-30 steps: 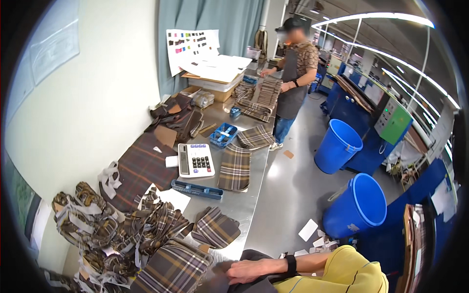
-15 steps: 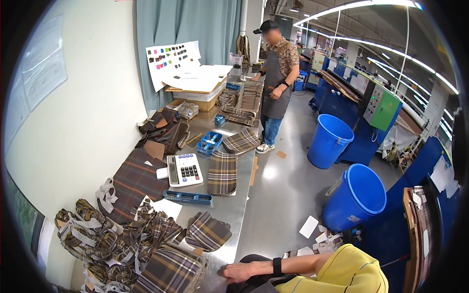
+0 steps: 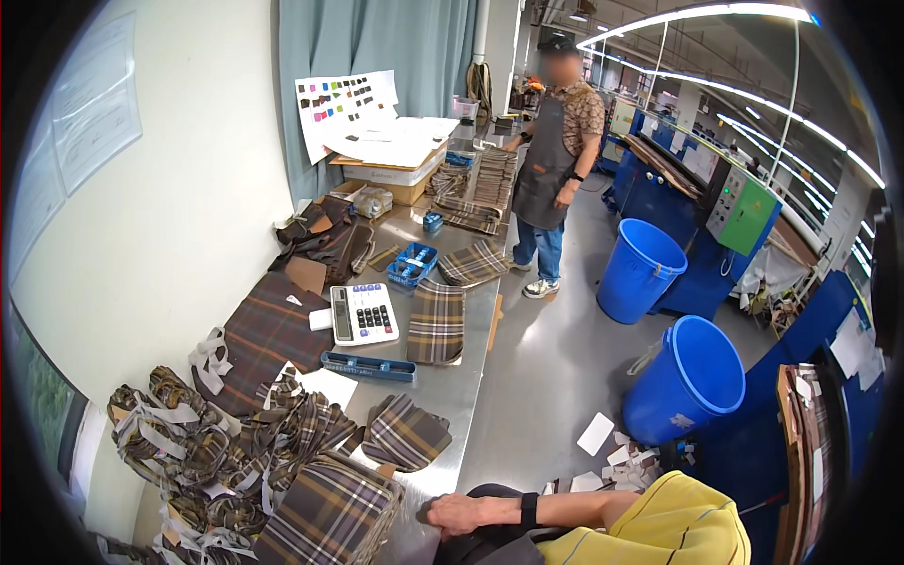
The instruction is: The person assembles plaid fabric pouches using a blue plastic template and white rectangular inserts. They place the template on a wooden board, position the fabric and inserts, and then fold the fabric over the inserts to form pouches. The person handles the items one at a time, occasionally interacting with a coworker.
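My right hand (image 3: 454, 514), with a dark band on its wrist, rests at the edge of the metal table (image 3: 443, 400) in front of my dark apron. Its fingers are curled in, and nothing shows in them. My left hand is out of view. Just left of the right hand lies a stack of plaid fabric pieces (image 3: 330, 513). Beyond it sits a smaller plaid stack (image 3: 407, 431). Bundled plaid parts with pale straps (image 3: 188, 438) heap up against the wall side.
Farther along the table are a blue tray (image 3: 367, 367), a calculator (image 3: 365, 315), a blue basket (image 3: 412, 265) and more plaid pieces (image 3: 437, 322). A co-worker (image 3: 556, 155) in an apron stands at the far end. Two blue bins (image 3: 685, 381) and scattered scraps (image 3: 626, 461) are on the floor.
The co-worker has straightened up, turned more my way and lowered the bent forearm to the side. My view has shifted slightly. My right hand stays at the table edge.
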{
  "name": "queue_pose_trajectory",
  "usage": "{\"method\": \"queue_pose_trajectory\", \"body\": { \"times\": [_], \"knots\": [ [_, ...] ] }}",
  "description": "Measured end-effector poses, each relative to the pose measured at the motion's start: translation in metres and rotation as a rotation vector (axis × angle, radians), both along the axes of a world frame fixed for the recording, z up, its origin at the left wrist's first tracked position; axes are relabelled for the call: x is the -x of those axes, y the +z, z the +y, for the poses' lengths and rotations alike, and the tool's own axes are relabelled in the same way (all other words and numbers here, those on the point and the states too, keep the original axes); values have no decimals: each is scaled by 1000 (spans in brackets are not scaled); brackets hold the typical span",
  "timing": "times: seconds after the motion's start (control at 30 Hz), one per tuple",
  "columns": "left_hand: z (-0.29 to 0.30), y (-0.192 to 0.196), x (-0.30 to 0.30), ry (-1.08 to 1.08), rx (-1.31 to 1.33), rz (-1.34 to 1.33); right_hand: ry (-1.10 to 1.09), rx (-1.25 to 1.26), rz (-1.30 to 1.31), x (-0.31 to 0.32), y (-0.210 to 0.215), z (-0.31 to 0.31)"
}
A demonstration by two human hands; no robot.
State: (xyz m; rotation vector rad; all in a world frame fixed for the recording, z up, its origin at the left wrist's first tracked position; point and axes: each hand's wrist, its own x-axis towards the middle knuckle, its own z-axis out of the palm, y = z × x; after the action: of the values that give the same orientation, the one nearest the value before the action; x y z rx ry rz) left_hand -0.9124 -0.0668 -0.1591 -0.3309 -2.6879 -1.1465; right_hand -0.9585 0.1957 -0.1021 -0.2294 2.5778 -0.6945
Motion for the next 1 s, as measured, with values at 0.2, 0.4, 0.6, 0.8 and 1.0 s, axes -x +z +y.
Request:
{"method": "queue_pose_trajectory", "body": {
  "times": [0.2, 0.4, 0.6, 0.8, 1.0],
  "knots": [
    [7, 14, 0, 28, 15, 39, -29, 30, -13, -3, -14, 2],
    [5, 10, 2, 14, 5, 96, -26, 30, -16, -1, -17, 1],
    [7, 15, 4, -7, -14, 134, -17, 36, -7, 0, -8, 2],
    [4, 10, 4, -23, -2, 97, -38, 63, 46, -3, -18, 2],
    [1, 6, 4, -25, 53, 96, -32, 92, 4, 4, 1, 3]
  ]
}}
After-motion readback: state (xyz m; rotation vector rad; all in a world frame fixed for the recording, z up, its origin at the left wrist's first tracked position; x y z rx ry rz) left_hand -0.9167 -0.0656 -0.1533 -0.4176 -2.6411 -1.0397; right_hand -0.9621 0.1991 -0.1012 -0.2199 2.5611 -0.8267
